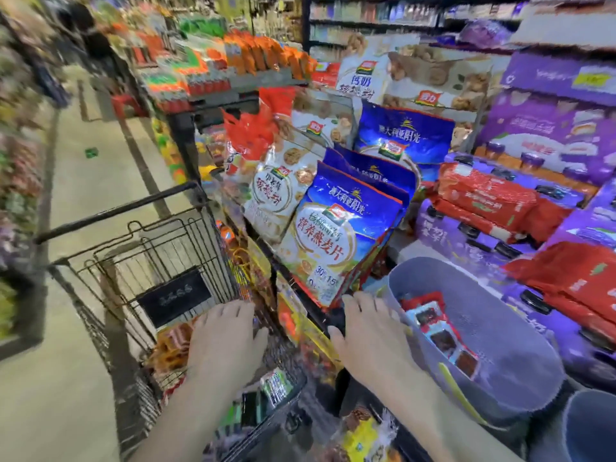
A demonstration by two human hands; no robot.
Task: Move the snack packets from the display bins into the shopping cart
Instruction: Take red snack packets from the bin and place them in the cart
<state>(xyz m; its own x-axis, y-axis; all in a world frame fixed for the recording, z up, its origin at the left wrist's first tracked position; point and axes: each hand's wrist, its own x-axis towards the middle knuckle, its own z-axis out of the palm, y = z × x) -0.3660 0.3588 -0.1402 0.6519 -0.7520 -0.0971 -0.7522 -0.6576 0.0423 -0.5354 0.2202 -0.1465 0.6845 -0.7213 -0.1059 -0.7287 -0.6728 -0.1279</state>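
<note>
Snack packets (440,335), small red and blue sachets with dark fillings showing through clear windows, lie in a loose string against the left inner wall of the grey bin (520,335) at the near right. They look light, soft and crinkly. The glossy film is probably slippery, so pinching a sealed edge or scooping several at once from below would likely hold better than pressing on the flat faces. The right hand (370,338) hovers palm down just left of the bin's rim, fingers spread and nearly straight, holding nothing. The left hand (223,341) is stretched palm down over the shopping cart (173,296) at the near left, fingers also extended and empty. Under it, a heap of orange and yellow packets (173,345) already lies in the wire basket. Between the two hands and farther off, big blue oat bags (340,235) stand upright on the display. To the far right are purple cartons (550,128) and red bags (493,195). A second grey bin (590,428) shows at the near right corner; what it holds is hidden.
</note>
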